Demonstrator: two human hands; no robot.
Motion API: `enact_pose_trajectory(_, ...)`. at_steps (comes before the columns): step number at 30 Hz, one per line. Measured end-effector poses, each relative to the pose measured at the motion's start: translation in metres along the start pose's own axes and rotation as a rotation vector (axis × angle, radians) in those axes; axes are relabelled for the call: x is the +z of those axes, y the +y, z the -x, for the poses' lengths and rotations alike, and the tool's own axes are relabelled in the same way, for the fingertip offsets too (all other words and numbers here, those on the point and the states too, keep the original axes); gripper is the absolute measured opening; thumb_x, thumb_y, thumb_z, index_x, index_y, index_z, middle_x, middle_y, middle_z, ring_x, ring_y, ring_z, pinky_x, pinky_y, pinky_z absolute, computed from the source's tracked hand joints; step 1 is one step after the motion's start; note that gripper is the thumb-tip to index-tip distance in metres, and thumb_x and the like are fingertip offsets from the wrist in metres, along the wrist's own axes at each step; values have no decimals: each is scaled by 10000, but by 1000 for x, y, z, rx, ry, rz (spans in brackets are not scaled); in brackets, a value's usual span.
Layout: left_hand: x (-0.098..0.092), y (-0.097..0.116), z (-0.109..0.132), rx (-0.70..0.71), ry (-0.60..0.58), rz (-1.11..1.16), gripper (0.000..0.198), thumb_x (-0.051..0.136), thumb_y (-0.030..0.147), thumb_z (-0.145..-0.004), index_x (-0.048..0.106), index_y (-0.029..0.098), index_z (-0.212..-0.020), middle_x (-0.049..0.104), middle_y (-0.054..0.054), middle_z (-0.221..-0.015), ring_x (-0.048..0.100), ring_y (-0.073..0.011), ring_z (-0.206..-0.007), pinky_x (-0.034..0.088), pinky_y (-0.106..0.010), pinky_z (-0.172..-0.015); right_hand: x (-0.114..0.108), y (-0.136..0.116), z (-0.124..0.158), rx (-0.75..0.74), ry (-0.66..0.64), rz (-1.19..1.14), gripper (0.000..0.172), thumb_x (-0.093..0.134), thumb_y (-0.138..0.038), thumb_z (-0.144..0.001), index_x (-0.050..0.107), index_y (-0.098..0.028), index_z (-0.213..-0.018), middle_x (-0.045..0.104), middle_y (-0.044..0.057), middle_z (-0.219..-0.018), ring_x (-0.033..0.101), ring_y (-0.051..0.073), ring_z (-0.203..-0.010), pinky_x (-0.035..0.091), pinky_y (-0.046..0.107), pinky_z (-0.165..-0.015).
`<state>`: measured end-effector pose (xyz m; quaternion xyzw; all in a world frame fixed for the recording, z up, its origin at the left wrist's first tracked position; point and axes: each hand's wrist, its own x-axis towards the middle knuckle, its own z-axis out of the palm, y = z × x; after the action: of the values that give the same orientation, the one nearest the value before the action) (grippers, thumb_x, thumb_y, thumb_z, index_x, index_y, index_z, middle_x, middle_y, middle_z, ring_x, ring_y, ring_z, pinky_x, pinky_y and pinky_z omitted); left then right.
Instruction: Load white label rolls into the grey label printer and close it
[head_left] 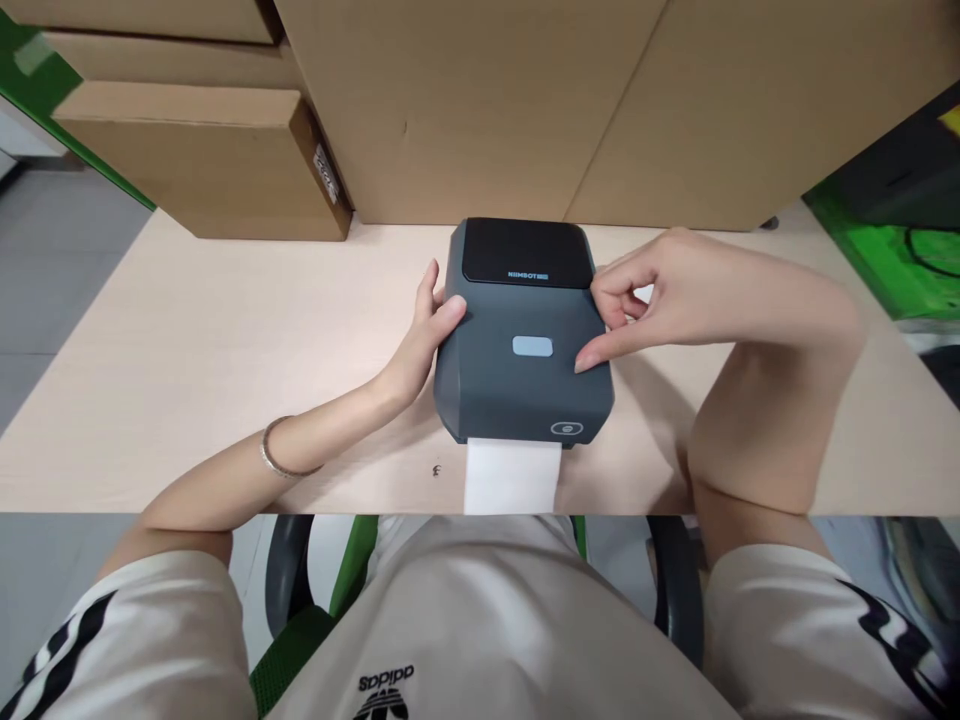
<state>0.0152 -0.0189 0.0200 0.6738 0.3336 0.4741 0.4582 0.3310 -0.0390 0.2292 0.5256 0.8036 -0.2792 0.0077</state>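
A dark grey label printer (pixel 517 380) with a black glossy lid sits in the middle of the pale wooden desk (pixel 187 350). A strip of white label paper (pixel 512 476) hangs out of its front slot toward the desk edge. My left hand (pixel 429 330) is pressed against the printer's left side, thumb on the top edge, fingers closed around the side. My right hand (pixel 660 290) rests on the printer's right top edge, fingers curled, one fingertip touching the grey top.
Large cardboard boxes (pixel 487 100) stand behind the printer, and a flatter box (pixel 202 160) lies at the back left. A small dark speck (pixel 436 470) lies on the desk near the front edge. A green object (pixel 892 250) sits at the far right.
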Motion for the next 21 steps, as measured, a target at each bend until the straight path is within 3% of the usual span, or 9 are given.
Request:
enact_pose_trajectory(3,-2,-1,1,-79,-39,105,983,644,959,-1114,269,539,-1921,541,-44,-1987,599,-402,-1830,645,-615,-1414,3,-6,2,123,-45,72,1008,731,-1222,-716,561,-240,-568,552,43,-626,399,148,-601,349,383,-626)
enact_pose_trajectory(5,-1,-2,3,-86,-36,108,1006,700,937,-1097,275,540,-1918,507,-52,-2013,600,-409,-1826,660,-626,-1392,5,-7,-1,227,-100,132,912,796,-1143,-764,679,-261,-566,692,54,-690,559,189,-612,476,412,-662)
enact_pose_trajectory(7,3,-2,6,-73,-26,97,990,709,913,-1103,289,538,-1918,507,-61,-2014,611,-411,-1816,672,-632,-1373,7,-6,-7,281,-173,153,808,858,-1069,-784,762,-293,-581,780,53,-760,728,263,-713,619,472,-767)
enact_pose_trajectory(10,9,0,9,-50,-24,113,1049,715,940,-1077,249,542,-1928,471,-58,-2035,547,-406,-1861,618,-632,-1432,10,0,-19,305,-320,90,708,939,-996,-771,809,-322,-596,823,49,-798,850,315,-838,737,553,-964)
enact_pose_trajectory(13,14,4,11,-54,-48,134,1119,717,975,-1049,201,538,-1939,400,-54,-2073,485,-411,-1894,559,-633,-1486,12,4,-27,322,-415,8,686,982,-976,-745,830,-321,-610,832,66,-794,864,314,-811,773,549,-1003)
enact_pose_trajectory(17,14,8,10,-54,-71,146,1121,740,947,-1053,202,534,-1945,357,-42,-2094,440,-426,-1911,492,-652,-1535,15,4,-24,248,-382,67,802,864,-1095,-756,810,-315,-575,804,99,-740,842,335,-796,766,551,-892)
enact_pose_trajectory(21,11,4,9,31,-95,194,1055,748,885,-1089,250,526,-1946,272,2,-2130,353,-450,-1946,383,-677,-1587,14,-2,-18,328,-378,72,855,821,-1145,-693,822,-295,-601,836,113,-807,840,363,-908,705,539,-964)
